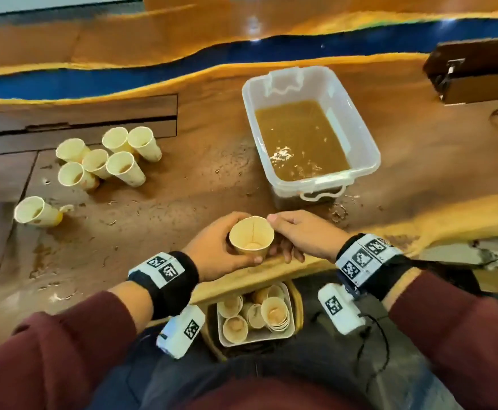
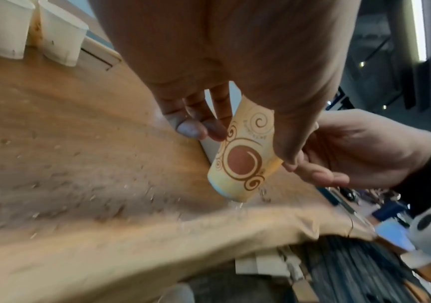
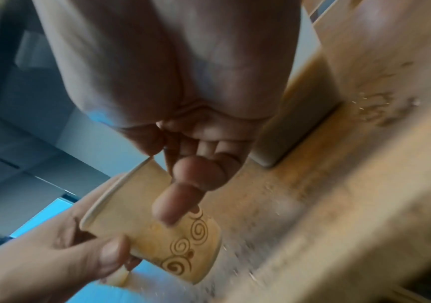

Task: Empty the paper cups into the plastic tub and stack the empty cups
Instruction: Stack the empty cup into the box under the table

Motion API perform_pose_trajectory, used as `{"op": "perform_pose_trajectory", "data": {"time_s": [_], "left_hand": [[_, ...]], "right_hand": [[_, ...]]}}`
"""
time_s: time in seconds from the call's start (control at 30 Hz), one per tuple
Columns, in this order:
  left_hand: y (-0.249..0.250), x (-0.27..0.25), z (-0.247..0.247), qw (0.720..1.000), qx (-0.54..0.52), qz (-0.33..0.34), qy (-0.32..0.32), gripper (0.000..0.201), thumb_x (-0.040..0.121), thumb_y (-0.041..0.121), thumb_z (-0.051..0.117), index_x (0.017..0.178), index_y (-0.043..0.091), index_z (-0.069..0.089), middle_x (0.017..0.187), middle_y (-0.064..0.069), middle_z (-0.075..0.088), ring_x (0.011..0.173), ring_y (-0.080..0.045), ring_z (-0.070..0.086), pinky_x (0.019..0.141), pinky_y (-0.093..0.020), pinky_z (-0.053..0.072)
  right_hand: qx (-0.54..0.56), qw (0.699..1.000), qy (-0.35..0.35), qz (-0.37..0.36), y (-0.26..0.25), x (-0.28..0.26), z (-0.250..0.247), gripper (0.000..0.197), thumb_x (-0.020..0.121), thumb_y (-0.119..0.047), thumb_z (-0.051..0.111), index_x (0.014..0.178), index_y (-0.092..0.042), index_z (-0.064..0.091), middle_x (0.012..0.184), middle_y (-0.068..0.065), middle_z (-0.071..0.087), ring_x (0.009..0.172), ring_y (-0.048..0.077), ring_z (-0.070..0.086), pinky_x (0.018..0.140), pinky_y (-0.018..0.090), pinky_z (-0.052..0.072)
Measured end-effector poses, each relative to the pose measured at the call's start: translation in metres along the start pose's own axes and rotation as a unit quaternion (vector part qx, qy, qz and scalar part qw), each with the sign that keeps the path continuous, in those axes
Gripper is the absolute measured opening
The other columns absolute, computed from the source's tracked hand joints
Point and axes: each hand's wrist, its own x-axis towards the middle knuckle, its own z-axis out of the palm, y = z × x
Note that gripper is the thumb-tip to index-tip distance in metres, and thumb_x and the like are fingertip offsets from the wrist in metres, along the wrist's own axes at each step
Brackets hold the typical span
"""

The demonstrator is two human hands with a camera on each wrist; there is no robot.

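- Your left hand (image 1: 212, 247) wraps its fingers (image 2: 191, 127) and thumb around an empty paper cup (image 1: 251, 235), held upright just above the near edge of the bench (image 1: 182, 179).
- Your right hand (image 1: 298, 235) grips the same cup from the other side, thumb at the rim and fingers (image 3: 175, 205) curled on the wall.
- The plastic tub (image 1: 363, 137) sits beyond the cup, holding brown liquid.
- Six cups (image 1: 109, 161) stand grouped far left; a seventh cup (image 1: 36, 211) stands alone nearer you.
- A tray (image 1: 289, 327) of stacked cups sits below the bench edge.
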Motion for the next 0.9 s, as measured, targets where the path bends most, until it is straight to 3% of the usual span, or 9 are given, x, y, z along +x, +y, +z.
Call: {"op": "perform_pose_trajectory", "data": {"time_s": [0.1, 0.2, 0.3, 0.37, 0.47, 0.67, 0.77, 0.83, 0.9], "left_hand": [[-0.024, -0.017, 0.026, 0.998, 0.018, -0.002, -0.056, 0.069, 0.069, 0.045, 0.091, 0.126, 0.041, 0.053, 0.118, 0.020, 0.062, 0.109, 0.002, 0.058, 0.095, -0.025, 0.049], [-0.048, -0.028, 0.056, 0.987, 0.112, 0.005, -0.112, 0.072, 0.072, 0.053, 0.085, 0.131, 0.041, 0.045, 0.123, 0.017, 0.059, 0.111, -0.005, 0.057, 0.096, -0.033, 0.049], [-0.067, -0.031, 0.091, 0.974, 0.170, -0.008, -0.149, 0.079, 0.075, 0.057, 0.079, 0.140, 0.039, 0.037, 0.134, 0.008, 0.055, 0.121, -0.015, 0.054, 0.100, -0.034, 0.046], [-0.077, -0.028, 0.112, 0.970, 0.174, -0.028, -0.165, 0.082, 0.078, 0.055, 0.077, 0.146, 0.036, 0.034, 0.139, 0.004, 0.053, 0.125, -0.018, 0.053, 0.102, -0.032, 0.045], [-0.094, -0.023, 0.141, 0.971, 0.156, -0.041, -0.178, 0.086, 0.082, 0.049, 0.075, 0.152, 0.033, 0.028, 0.148, 0.002, 0.046, 0.133, -0.020, 0.050, 0.109, -0.034, 0.042], [-0.117, -0.017, 0.182, 0.958, 0.176, -0.073, -0.216, 0.098, 0.087, 0.042, 0.071, 0.159, 0.037, 0.006, 0.160, -0.003, 0.031, 0.140, -0.028, 0.045, 0.110, -0.042, 0.045], [-0.118, -0.017, 0.186, 0.948, 0.190, -0.098, -0.236, 0.103, 0.088, 0.043, 0.071, 0.160, 0.040, -0.001, 0.166, -0.006, 0.020, 0.139, -0.032, 0.046, 0.108, -0.044, 0.047], [-0.113, -0.016, 0.178, 0.943, 0.203, -0.103, -0.245, 0.098, 0.089, 0.047, 0.069, 0.161, 0.040, 0.003, 0.169, -0.006, 0.015, 0.144, -0.032, 0.040, 0.114, -0.042, 0.041], [-0.102, -0.015, 0.161, 0.948, 0.196, -0.085, -0.237, 0.079, 0.092, 0.049, 0.065, 0.159, 0.038, 0.024, 0.165, -0.002, 0.029, 0.146, -0.026, 0.039, 0.117, -0.037, 0.037]], "right_hand": [[-0.020, 0.999, -0.038, 0.018, 0.029, -0.012, 0.018, 0.033, 0.112, -0.036, 0.044, 0.109, -0.012, 0.067, 0.081, 0.004, 0.076, 0.060, 0.021, 0.066, 0.041, 0.024, 0.044], [-0.065, 0.994, -0.071, 0.046, 0.060, -0.022, 0.036, 0.026, 0.111, -0.029, 0.049, 0.110, -0.013, 0.069, 0.069, -0.007, 0.073, 0.059, 0.015, 0.070, 0.042, 0.023, 0.047], [-0.094, 0.987, -0.083, 0.097, 0.094, -0.023, 0.052, 0.027, 0.110, -0.033, 0.050, 0.110, -0.016, 0.070, 0.072, 0.003, 0.075, 0.055, 0.015, 0.067, 0.045, 0.025, 0.049], [-0.134, 0.982, -0.076, 0.112, 0.114, -0.019, 0.057, 0.028, 0.110, -0.036, 0.048, 0.099, -0.022, 0.070, 0.070, 0.006, 0.075, 0.051, 0.016, 0.065, 0.052, 0.030, 0.053], [-0.168, 0.975, -0.063, 0.132, 0.143, -0.010, 0.064, 0.033, 0.109, -0.035, 0.047, 0.089, -0.019, 0.067, 0.070, 0.008, 0.076, 0.061, 0.027, 0.072, 0.058, 0.039, 0.059], [-0.186, 0.970, -0.047, 0.153, 0.189, 0.003, 0.074, 0.031, 0.109, -0.036, 0.046, 0.105, -0.020, 0.072, 0.066, 0.004, 0.074, 0.057, 0.021, 0.072, 0.057, 0.036, 0.060], [-0.183, 0.966, -0.054, 0.176, 0.202, 0.002, 0.079, 0.032, 0.108, -0.042, 0.046, 0.132, -0.030, 0.064, 0.069, 0.003, 0.076, 0.054, 0.017, 0.069, 0.054, 0.029, 0.058], [-0.180, 0.965, -0.049, 0.182, 0.201, 0.001, 0.077, 0.041, 0.106, -0.046, 0.049, 0.140, -0.025, 0.058, 0.079, 0.004, 0.077, 0.061, 0.020, 0.074, 0.055, 0.031, 0.061], [-0.177, 0.966, -0.049, 0.181, 0.185, -0.001, 0.071, 0.039, 0.106, -0.045, 0.051, 0.135, -0.022, 0.060, 0.085, 0.002, 0.077, 0.061, 0.016, 0.073, 0.056, 0.033, 0.061]]}}
